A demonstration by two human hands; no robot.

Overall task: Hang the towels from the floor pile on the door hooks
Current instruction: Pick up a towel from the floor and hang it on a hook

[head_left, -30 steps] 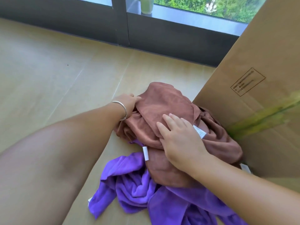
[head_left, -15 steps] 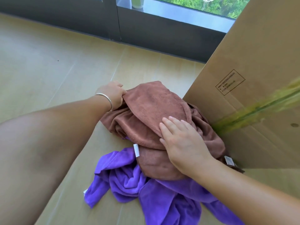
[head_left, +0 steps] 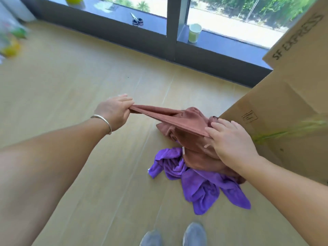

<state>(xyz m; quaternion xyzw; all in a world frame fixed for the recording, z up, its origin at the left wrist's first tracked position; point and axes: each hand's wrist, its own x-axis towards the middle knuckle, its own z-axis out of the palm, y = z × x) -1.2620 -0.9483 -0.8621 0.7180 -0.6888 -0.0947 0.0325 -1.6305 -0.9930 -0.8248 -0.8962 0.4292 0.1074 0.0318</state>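
Head view, brown towel (head_left: 184,125) stretched between hands

Cardboard box (head_left: 284,96): "SF EXPRESS" printed in dark capitals along its upper flap. Small framed stamp (head_left: 249,116) on the box's side panel, lettering too small to read.

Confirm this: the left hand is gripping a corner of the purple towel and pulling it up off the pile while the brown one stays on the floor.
Not quite. In the head view the left hand grips the brown towel; the purple towel is the one lying on the floor.
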